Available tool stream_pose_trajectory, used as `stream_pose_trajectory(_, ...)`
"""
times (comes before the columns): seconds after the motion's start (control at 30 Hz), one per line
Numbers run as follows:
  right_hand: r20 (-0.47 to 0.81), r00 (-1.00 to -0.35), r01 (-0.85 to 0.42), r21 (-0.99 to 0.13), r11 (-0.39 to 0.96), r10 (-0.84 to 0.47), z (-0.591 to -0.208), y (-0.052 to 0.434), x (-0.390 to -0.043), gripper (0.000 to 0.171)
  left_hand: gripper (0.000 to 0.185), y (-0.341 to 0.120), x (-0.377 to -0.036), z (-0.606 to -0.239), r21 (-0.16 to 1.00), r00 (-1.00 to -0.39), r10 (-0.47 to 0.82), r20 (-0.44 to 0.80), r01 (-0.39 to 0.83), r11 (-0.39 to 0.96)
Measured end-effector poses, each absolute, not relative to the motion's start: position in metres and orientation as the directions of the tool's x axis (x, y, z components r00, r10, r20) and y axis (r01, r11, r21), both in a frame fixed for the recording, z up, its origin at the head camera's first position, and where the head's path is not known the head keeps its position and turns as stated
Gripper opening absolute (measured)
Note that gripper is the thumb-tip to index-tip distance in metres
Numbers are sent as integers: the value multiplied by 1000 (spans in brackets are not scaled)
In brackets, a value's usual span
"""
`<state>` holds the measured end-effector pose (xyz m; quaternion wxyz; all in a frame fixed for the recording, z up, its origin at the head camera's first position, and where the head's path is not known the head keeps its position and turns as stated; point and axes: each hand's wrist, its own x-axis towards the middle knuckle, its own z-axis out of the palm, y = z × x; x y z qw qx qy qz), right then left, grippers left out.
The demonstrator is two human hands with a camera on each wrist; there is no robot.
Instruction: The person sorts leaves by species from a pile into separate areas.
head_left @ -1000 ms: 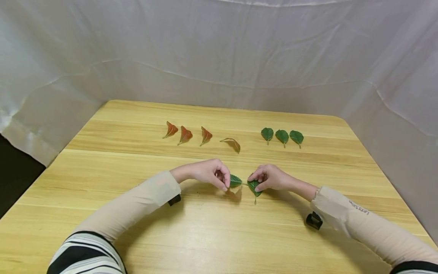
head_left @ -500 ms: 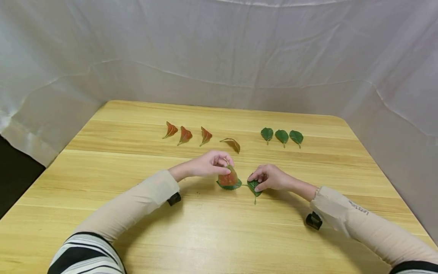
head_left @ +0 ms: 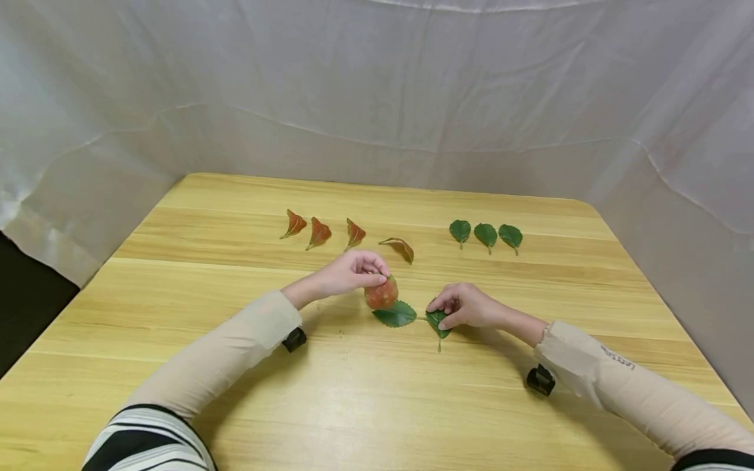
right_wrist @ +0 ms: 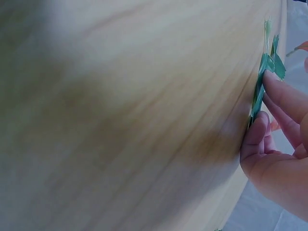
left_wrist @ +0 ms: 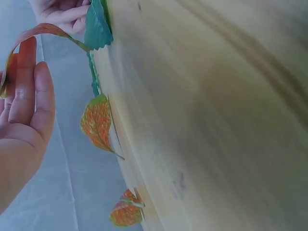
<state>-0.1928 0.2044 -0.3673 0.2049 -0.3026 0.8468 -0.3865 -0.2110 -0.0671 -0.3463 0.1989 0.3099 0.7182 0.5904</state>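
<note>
My left hand (head_left: 353, 269) pinches a red-orange leaf (head_left: 381, 294) between thumb and fingers, above the table. In the left wrist view the curved edge of this leaf (left_wrist: 50, 29) passes over the fingertips. Just beneath and to its right lies a green leaf (head_left: 396, 315) with a toothed edge, its stem pointing right. My right hand (head_left: 474, 306) has thumb and fingertips on a second green leaf (head_left: 436, 320), whose stem points towards me. The right wrist view has thumb and finger at the edge of the green leaves (right_wrist: 258, 94), close to the table.
Farther back on the wooden table (head_left: 377, 399) lie several red leaves (head_left: 320, 232), the rightmost a browner curled leaf (head_left: 402, 248). Three green leaves (head_left: 485, 235) form a row at the back right. A pale curtain (head_left: 377, 91) surrounds the table's far side and both sides.
My left hand has lifted and moved back and left with the red-orange leaf, uncovering the green leaf beneath. The right hand has stayed in place on its leaf.
</note>
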Motion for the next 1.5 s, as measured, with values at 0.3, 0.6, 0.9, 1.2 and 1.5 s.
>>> stream_pose_trajectory(0.3,-116,-734,-347,-782,517,-669,-368,205,-192,28,27,-83,-218,-342,970,-765,643,50,191,152)
stream_pose_trajectory(0.6,-121,-735,-341,-784,519,-667,-368,205,-192,28,27,-106,-225,-336,962,-828,554,88,215,168)
stream_pose_trajectory(0.9,-122,-740,-338,-783,522,-662,-368,204,-192,28,28,-128,-229,-330,944,-886,462,41,185,272)
stream_pose_trajectory(1.2,-123,-744,-329,-788,520,-657,-368,204,-192,28,27,-154,-239,-329,907,-933,357,-44,112,406)
stream_pose_trajectory(1.5,-128,-745,-318,-795,516,-655,-367,204,-192,28,27,-173,-244,-331,885,-940,322,-113,52,462)
